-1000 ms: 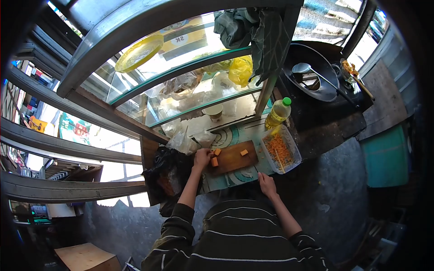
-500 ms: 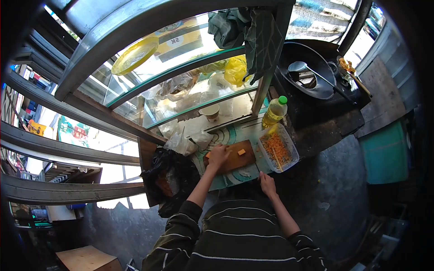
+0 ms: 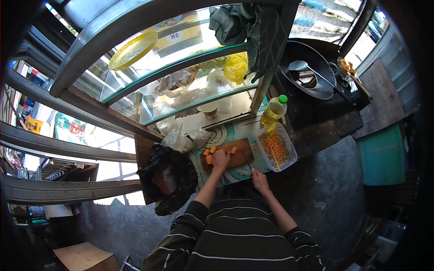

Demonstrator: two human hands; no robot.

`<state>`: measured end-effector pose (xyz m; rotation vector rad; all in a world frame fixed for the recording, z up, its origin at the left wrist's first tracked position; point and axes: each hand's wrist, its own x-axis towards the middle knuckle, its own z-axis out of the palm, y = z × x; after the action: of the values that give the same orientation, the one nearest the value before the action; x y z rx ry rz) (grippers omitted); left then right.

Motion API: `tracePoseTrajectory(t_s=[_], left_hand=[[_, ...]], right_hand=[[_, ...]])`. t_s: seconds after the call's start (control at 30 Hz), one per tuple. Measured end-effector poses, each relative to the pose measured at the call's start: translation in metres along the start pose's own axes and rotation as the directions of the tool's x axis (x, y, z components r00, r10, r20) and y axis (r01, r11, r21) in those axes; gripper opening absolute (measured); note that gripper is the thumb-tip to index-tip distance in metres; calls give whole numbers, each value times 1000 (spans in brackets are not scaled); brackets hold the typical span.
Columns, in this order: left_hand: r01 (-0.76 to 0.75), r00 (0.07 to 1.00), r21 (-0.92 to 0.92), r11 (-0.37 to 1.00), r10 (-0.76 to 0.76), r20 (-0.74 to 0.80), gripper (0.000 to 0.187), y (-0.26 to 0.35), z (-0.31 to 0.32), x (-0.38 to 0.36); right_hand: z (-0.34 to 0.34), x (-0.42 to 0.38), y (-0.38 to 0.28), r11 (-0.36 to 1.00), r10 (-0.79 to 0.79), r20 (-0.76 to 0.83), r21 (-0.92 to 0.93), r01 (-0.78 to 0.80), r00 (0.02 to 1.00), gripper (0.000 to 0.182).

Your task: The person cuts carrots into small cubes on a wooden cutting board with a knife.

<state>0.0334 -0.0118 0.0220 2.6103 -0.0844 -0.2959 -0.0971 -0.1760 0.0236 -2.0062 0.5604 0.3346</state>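
My left hand rests on a brown wooden cutting board, its fingers curled and pointing down. Whatever they may be pinching is hidden. Several orange chunks lie around it: one chunk just beyond the fingertips, and others, such as this chunk, on the board's left part. My right hand is closed around the handle of a knife, at the near right of the board. The thin dark blade points away from me, over the board's right end.
Right of the board stands a plastic container of shredded orange food with a stick in it. Behind it is a green-capped bottle. A wok with a ladle sits farther right. A black plastic bag lies left, below a glass case.
My left hand has drawn slightly nearer to me, and more orange chunks now show on the left. The knife has come to the board's right end with my right hand.
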Motion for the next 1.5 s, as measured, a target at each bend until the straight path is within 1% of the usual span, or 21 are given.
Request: tracePoseTrajectory(t_s=[0.03, 0.07, 0.13, 0.17, 0.23, 0.27, 0.33, 0.47, 0.53, 0.57, 0.63, 0.77, 0.83, 0.97, 1.03, 1.07, 1.13, 1.23, 1.37, 1.47, 1.5], left_hand=[[8, 1000, 28, 1000, -7, -7, 24, -3, -3, -1], [8, 1000, 30, 1000, -8, -7, 24, -5, -5, 0], [-267, 950, -82, 960, 248, -192, 22, -7, -7, 2], [-268, 950, -82, 960, 249, -190, 22, -6, -7, 5], [-423, 906, -186, 887, 414, -87, 27, -8, 0, 13], [-423, 906, -188, 886, 415, -85, 27, -10, 4, 14], [-464, 886, -103, 880, 459, -70, 28, -9, 8, 14], [-399, 913, -86, 913, 387, -127, 31, -3, 9, -4], [-309, 941, -100, 946, 289, -174, 35, 0, 14, -12], [-308, 942, -100, 946, 288, -173, 35, 0, 15, -14], [-308, 938, -83, 948, 289, -192, 35, 0, 16, -16], [-311, 936, -119, 943, 282, -212, 33, -3, 18, -14], [-326, 930, -130, 937, 293, -221, 32, -5, 19, -13], [-329, 930, -123, 936, 298, -215, 32, -10, 20, -10], [-344, 927, -147, 928, 310, -212, 32, -12, 20, -9], [-342, 928, -149, 928, 308, -209, 32, -13, 21, -9], [-352, 927, -166, 921, 318, -197, 31, -13, 19, -7], [-357, 928, -164, 920, 329, -174, 30, -14, 16, -5], [-370, 921, -175, 912, 337, -195, 29, -17, 16, -4], [-368, 926, -172, 914, 342, -161, 37, -15, 16, -1], [-392, 916, -143, 909, 370, -154, 45, -14, 13, 0]], right_hand=[[6, 5, 5, 997, -69, -28, 13, 70, 997, 46], [12, 10, 10, 997, -69, -27, 15, 70, 997, 46], [18, 14, 8, 999, -29, -50, 36, 31, 998, 43], [21, 15, 8, 999, -26, -52, 36, 28, 998, 43], [21, 14, -6, 951, 143, 78, 266, -159, 987, 41], [22, 12, -12, 951, 146, 76, 265, -161, 986, 41], [24, 9, -20, 921, 182, 86, 333, -201, 980, 39], [31, 6, -24, 936, 149, 81, 310, -167, 986, 39], [35, 7, -18, 990, 46, 42, 133, -51, 998, 45], [36, 7, -15, 990, 47, 43, 132, -52, 998, 45], [36, 5, -15, 996, -85, 25, -30, 85, 996, 47], [34, 0, -24, 991, -72, -23, -115, 69, 997, 48], [31, -2, -27, 970, -51, -11, -240, 47, 999, 48], [31, 1, -29, 961, -20, 34, -273, 29, 999, 48], [35, 4, -26, 967, -93, 38, -235, 99, 995, 49], [36, 7, -23, 967, -90, 39, -236, 97, 995, 49], [34, 14, -23, 965, -173, 77, -184, 184, 982, 50], [32, 19, -19, 968, -145, 127, -190, 167, 981, 51], [45, 28, -14, 975, -135, 114, -163, 152, 984, 51], [42, 25, -17, 979, -149, 82, -128, 159, 985, 51], [45, 24, -17, 980, -153, 46, -122, 158, 987, 51]])
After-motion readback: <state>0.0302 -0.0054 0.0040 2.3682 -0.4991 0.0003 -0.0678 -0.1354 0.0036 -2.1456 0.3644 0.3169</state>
